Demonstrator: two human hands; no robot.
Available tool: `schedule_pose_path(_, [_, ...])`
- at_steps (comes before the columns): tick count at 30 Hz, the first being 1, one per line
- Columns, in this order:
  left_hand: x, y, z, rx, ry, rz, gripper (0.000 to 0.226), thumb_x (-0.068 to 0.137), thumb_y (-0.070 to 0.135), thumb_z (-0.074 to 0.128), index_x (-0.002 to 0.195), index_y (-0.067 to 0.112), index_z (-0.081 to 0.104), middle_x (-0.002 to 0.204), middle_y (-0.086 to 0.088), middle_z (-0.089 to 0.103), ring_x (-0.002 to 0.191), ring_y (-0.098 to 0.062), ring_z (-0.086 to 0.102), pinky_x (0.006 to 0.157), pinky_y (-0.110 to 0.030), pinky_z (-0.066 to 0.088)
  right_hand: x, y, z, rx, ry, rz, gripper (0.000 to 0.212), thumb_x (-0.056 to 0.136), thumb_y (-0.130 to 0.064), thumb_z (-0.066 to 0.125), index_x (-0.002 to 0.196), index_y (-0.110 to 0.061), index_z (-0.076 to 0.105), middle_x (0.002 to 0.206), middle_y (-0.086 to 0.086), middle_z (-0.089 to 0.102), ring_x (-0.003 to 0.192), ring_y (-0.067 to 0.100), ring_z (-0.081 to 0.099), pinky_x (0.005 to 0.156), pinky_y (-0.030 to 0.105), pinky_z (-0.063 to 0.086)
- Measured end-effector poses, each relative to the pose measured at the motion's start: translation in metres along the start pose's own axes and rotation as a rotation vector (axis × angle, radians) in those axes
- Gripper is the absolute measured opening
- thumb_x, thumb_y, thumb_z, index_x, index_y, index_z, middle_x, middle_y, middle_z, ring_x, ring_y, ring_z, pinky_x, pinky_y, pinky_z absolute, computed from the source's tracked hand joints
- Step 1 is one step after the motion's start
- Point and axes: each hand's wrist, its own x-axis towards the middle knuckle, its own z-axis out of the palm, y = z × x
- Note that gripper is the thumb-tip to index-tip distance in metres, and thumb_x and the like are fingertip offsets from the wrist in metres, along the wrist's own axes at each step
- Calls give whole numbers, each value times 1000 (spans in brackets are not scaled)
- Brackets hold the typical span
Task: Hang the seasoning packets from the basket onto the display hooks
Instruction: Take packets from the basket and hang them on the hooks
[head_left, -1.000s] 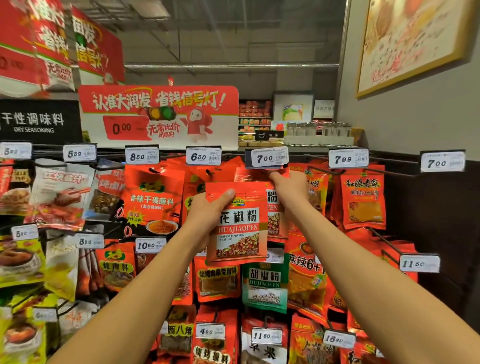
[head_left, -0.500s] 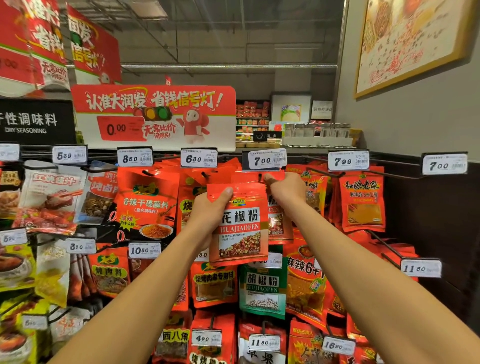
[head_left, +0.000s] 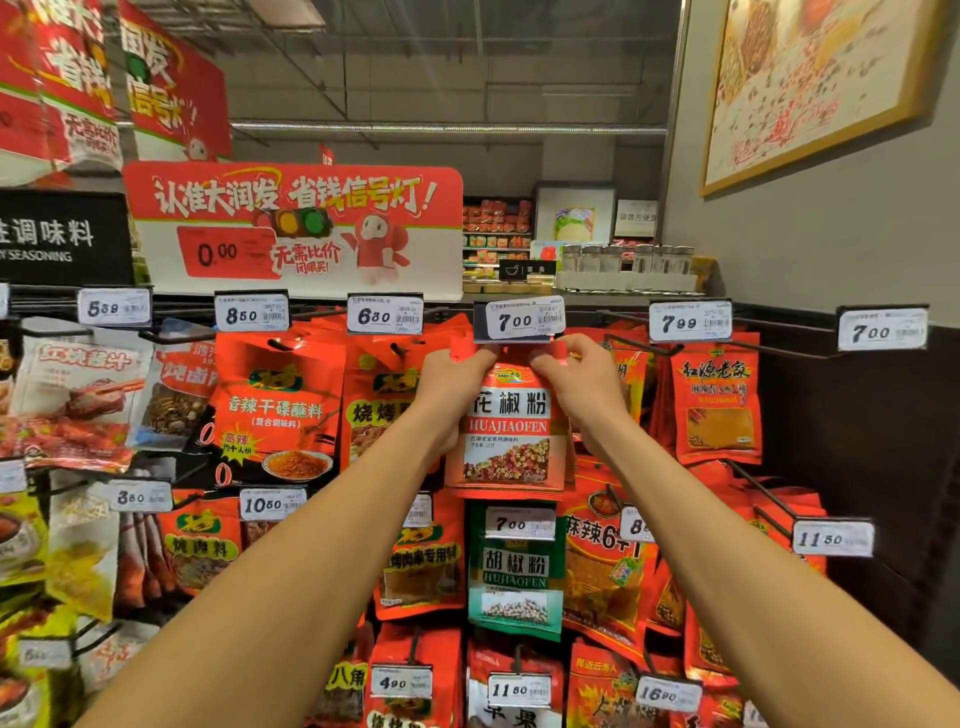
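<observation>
A wall of display hooks (head_left: 639, 347) is spread across the view, crowded with hanging seasoning packets in red, green and yellow, each hook fronted by a price tag. Above the rack a large red promotional sign (head_left: 293, 228) is mounted. The basket named in the task is not seen anywhere in the frame.

At the centre, a red huajiaofen packet (head_left: 511, 431) is held up against the rack, its top edge raised to just beneath the 7.00 price tag (head_left: 518, 320). The packet hangs upright, in front of a green hujiaofen packet (head_left: 515, 566) on the row below.

The left hand (head_left: 451, 384) is closed in a pinch on the packet's upper left corner; the right hand (head_left: 582, 382) is pinched on the upper right corner, the fingers curled tight over the top edge. Nothing else is held by either hand.

The hang hole and the hook tip are both hidden (the price tag and the fingers cover them), so whether the packet is already threaded cannot be told. The likely failure lies here: if the hole is missed because the tip is approached blind, the packet would drop on release. The thin top strip could also be torn if it is forced against the wire, and the price tag could be knocked askew by the knuckles crowded beneath it.
</observation>
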Motion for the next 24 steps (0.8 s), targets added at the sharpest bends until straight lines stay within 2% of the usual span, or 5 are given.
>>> schedule_pose_path(5, [7,4,6,58,42,-11,7,89,25,74,88,18,72,73,-2,78,62,-19,75,53,-28,59,11,-4,6,-133,81,26,25,92,-37,66,80,-15,67,81,3,75,81,28,72,76,56,58])
schedule_pose_path(12, [17,2,11,197,138,-80,23,86,34,77,93,14,70,89,-10,77,81,-32,75,80,-48,62,18,10,12,-217,143,110,44,89,-43,72,59,-20,50,57,-5,58,57,18,55,50,30,35])
schedule_pose_path(17, [-3,-18,2,466,296,114,45,81,51,76,105,16,61,109,-4,68,91,-19,64,75,-35,51,-1,20,8,-343,177,104,33,91,-53,64,99,-22,56,93,-7,59,91,21,58,71,36,41])
schedule_pose_path(20, [-26,-49,-9,718,199,107,87,78,57,76,145,18,37,140,-8,46,131,-29,46,104,-43,42,-20,32,17,-260,84,93,61,93,-52,60,137,-13,44,133,7,53,123,28,52,101,47,46])
schedule_pose_path(24, [-20,-64,-5,423,-20,-19,63,88,35,75,138,14,45,126,-2,64,122,-27,61,102,-38,48,-23,39,40,-326,23,146,72,101,-38,48,157,-9,15,162,14,28,147,36,29,117,58,28])
